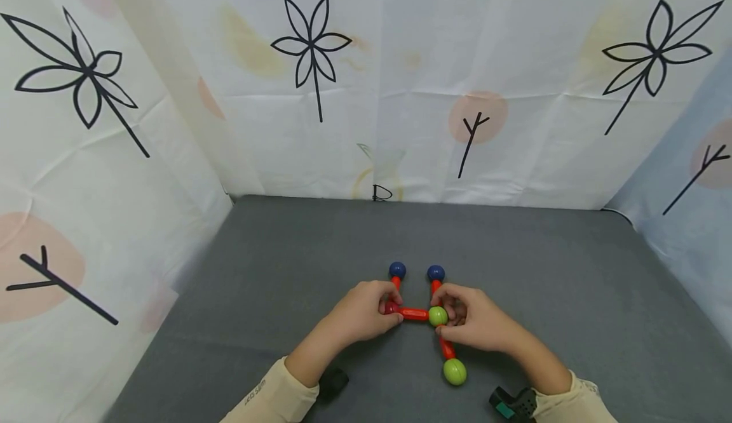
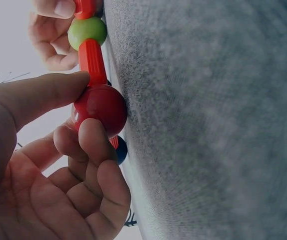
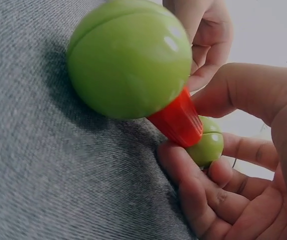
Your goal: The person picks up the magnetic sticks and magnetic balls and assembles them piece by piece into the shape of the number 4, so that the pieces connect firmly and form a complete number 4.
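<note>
A ball-and-rod toy figure lies on the grey cloth. My left hand (image 1: pixel 363 308) pinches its red ball (image 2: pixel 101 110), thumb at the rod end and fingertips on the other side. A red rod (image 1: pixel 414 314) joins that ball to a green ball (image 1: pixel 438 316). My right hand (image 1: pixel 483 318) grips this green ball, its thumb and fingertip also meeting the base of another red rod (image 3: pixel 178 120). At that rod's near end sits a second green ball (image 3: pixel 128 60). Two blue balls, one left (image 1: pixel 397 270) and one right (image 1: pixel 436 273), top short red rods at the far side.
The grey-covered table (image 1: pixel 274 251) lies beneath both hands. A white printed curtain (image 1: pixel 400 93) with plant drawings stands behind and at both sides. Dark wrist devices show near the cuffs, the right one (image 1: pixel 515 404) with a green patch.
</note>
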`<state>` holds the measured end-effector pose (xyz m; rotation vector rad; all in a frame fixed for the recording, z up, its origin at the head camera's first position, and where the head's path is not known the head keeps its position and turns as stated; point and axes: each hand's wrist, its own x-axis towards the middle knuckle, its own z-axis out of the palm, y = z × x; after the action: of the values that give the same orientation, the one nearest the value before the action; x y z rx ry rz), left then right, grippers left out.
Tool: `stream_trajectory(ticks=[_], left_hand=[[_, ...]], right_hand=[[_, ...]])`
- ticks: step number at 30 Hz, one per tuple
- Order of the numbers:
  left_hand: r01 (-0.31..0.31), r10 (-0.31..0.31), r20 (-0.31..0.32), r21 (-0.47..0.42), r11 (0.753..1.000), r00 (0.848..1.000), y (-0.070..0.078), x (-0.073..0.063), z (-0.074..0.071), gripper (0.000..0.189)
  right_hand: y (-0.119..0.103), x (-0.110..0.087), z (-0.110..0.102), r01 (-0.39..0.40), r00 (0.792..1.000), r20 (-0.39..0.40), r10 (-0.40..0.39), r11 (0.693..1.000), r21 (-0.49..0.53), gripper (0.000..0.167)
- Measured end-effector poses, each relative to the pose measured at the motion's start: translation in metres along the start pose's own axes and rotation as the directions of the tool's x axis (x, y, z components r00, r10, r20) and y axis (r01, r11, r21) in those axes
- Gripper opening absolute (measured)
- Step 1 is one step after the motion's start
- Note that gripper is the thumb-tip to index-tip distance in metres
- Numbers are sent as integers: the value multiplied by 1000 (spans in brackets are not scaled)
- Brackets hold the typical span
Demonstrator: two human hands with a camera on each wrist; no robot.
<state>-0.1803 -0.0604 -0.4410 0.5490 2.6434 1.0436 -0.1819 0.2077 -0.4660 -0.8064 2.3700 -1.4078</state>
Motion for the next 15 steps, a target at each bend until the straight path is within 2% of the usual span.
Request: stream_trajectory(ticks=[6,15], left_hand=[[10,-10,4,-5,1000,1000,1,-1,0,12],[18,-18,10,1,1000,1000,2,-1,-1,12]], right_hand=[[-2,1,1,-39,999,-17,39,999,11,22],[-1,3,0,-62,998,-19,62,998,-2,32]])
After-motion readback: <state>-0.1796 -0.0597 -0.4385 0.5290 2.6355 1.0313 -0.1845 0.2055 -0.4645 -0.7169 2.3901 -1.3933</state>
